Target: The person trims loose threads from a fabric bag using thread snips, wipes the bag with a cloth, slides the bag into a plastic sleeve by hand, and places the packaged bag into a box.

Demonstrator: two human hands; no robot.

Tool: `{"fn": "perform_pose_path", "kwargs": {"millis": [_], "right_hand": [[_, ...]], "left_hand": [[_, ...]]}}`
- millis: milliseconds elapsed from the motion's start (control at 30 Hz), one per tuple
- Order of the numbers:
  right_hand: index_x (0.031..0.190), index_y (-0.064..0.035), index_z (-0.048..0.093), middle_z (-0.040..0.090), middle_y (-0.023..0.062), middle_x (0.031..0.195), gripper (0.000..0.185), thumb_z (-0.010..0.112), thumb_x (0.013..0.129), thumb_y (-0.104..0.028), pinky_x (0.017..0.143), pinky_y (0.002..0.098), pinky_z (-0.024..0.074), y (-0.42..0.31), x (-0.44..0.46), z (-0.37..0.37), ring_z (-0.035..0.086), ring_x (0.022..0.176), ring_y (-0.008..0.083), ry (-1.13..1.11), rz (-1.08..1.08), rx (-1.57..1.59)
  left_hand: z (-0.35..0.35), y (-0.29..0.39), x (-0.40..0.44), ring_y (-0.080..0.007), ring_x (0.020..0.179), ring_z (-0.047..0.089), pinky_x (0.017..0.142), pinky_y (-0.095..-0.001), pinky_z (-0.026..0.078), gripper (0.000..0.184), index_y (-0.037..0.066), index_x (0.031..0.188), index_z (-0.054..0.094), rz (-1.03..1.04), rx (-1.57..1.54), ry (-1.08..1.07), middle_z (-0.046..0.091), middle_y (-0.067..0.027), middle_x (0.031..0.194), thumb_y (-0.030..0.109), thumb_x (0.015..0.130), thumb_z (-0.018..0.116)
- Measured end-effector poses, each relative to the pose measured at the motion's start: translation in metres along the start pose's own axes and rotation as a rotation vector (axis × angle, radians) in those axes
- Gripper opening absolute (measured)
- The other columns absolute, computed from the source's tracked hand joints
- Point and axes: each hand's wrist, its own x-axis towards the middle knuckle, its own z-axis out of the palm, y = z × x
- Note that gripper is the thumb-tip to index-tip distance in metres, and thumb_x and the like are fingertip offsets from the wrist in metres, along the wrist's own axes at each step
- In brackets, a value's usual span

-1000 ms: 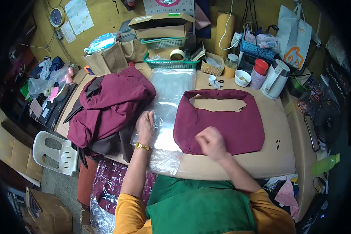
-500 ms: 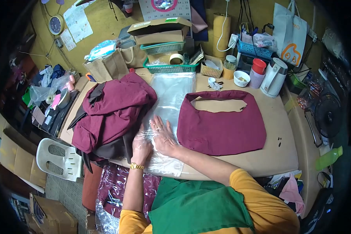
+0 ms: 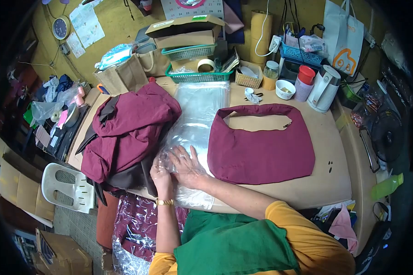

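Note:
Clear plastic bags (image 3: pixel 202 98) lie in a long stack down the middle of the table. At the stack's left edge, my left hand (image 3: pixel 161 175) is closed on the film of a clear plastic bag. Beside it, my right hand (image 3: pixel 188 168) presses on the film with its fingers spread. Just right of my hands a maroon shoulder bag (image 3: pixel 261 153) lies flat, its handle loop toward the back. To the left sits a heap of maroon bags (image 3: pixel 128 123) with dark lining showing.
Green baskets (image 3: pixel 199 79) with a tape roll and a cardboard box stand at the back. A white bowl (image 3: pixel 285 90), a jar (image 3: pixel 270 75) and a white kettle (image 3: pixel 323 89) stand back right. A plastic-wrapped maroon pile (image 3: pixel 137 229) is below the front edge, near a white chair (image 3: pixel 69 188).
My left hand has shifted slightly left and up, with the film bunched at it. My right hand has moved slightly left and down, staying on the plastic.

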Motion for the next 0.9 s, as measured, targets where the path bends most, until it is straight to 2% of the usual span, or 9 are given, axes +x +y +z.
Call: {"fn": "perform_pose_path", "kwargs": {"millis": [33,167,200,300,433,500,600,767,900], "right_hand": [[0.152,0.0003,0.023,0.023,0.0219,0.157,0.075,0.05,0.095,-0.04,0.118,0.0624,0.0018,0.0,-0.001,0.003,0.013,0.15,0.0365,-0.002,-0.001,0.001],[0.146,-0.0036,0.037,0.032,0.0211,0.153,0.063,0.052,0.093,-0.035,0.116,0.0648,0.0065,0.006,0.004,0.011,0.02,0.147,0.0371,0.116,0.007,0.055],[0.144,-0.005,0.04,0.033,0.0204,0.152,0.06,0.052,0.093,-0.035,0.115,0.0653,0.0075,0.007,0.005,0.012,0.021,0.146,0.0372,0.127,0.027,0.037],[0.146,-0.0141,0.041,0.033,0.0187,0.151,0.056,0.049,0.096,-0.039,0.115,0.0669,0.0057,0.013,-0.003,0.007,0.021,0.147,0.0385,0.146,-0.065,0.143],[0.132,-0.0167,0.062,0.03,0.018,0.157,0.044,0.041,0.101,-0.039,0.112,0.0719,0.0026,-0.034,-0.023,-0.02,0.022,0.147,0.0395,-0.102,-0.064,0.326],[0.133,-0.0226,0.063,0.024,0.0177,0.16,0.044,0.037,0.103,-0.04,0.111,0.0715,-0.0026,-0.026,-0.019,0.0,0.016,0.149,0.039,-0.102,-0.042,0.349],[0.137,-0.022,0.06,0.02,0.017,0.162,0.049,0.03,0.103,-0.044,0.113,0.0697,-0.0069,-0.012,-0.01,-0.022,0.004,0.151,0.04,-0.287,-0.046,0.239],[0.123,-0.0372,0.069,0.025,0.0149,0.16,0.044,0.033,0.101,-0.051,0.112,0.0686,-0.0091,-0.004,0.004,-0.003,0.004,0.151,0.038,-0.258,-0.001,0.282],[0.118,-0.0297,0.072,0.03,0.0134,0.159,0.04,0.046,0.096,-0.05,0.114,0.0653,-0.01,0.003,0.0,-0.008,0.011,0.149,0.0394,-0.283,-0.084,0.551]], "left_hand": [[0.0,0.016,-0.006,-0.0284,0.099,0.068,0.087,-0.038,0.054,0.038,-0.004,0.124,0.061,0.31,0.434,-0.048,0.067,-0.0247,0.114,-0.006,0.089,0.045],[-0.022,0.04,-0.033,-0.0284,0.072,0.069,0.067,-0.0376,0.051,0.05,0.0,0.13,0.061,0.224,0.622,-0.084,0.07,-0.0262,0.089,-0.009,0.084,0.044],[-0.028,0.05,-0.037,-0.028,0.066,0.068,0.062,-0.0384,0.049,0.051,-0.001,0.13,0.061,-0.006,0.633,-0.109,0.069,-0.0257,0.083,-0.009,0.083,0.044],[-0.061,-0.026,-0.031,-0.0156,0.068,0.065,0.062,-0.0345,0.051,0.05,-0.005,0.131,0.058,0.162,0.546,-0.091,0.066,-0.0206,0.077,-0.008,0.083,0.043],[-0.057,0.018,-0.03,-0.016,0.07,0.066,0.064,-0.034,0.052,0.047,-0.005,0.133,0.056,0.213,0.505,-0.197,0.067,-0.0206,0.081,-0.006,0.088,0.044],[-0.057,0.037,-0.034,-0.0197,0.072,0.068,0.066,-0.0349,0.053,0.041,-0.006,0.133,0.055,-0.084,0.435,-0.293,0.07,-0.0217,0.087,-0.003,0.093,0.046],[-0.055,0.017,-0.038,-0.0158,0.066,0.06,0.062,-0.0322,0.048,0.037,-0.005,0.132,0.057,0.016,0.55,-0.221,0.066,-0.0146,0.08,0.003,0.098,0.047],[-0.058,0.0,-0.043,-0.0083,0.057,0.047,0.053,-0.027,0.042,0.044,-0.001,0.144,0.047,0.109,0.615,-0.143,0.058,-0.0011,0.071,0.002,0.1,0.045],[-0.051,0.025,-0.042,-0.0085,0.068,0.051,0.065,-0.0263,0.047,0.047,-0.003,0.144,0.044,0.0,0.421,-0.154,0.06,-0.0034,0.082,0.0,0.098,0.041]]}}
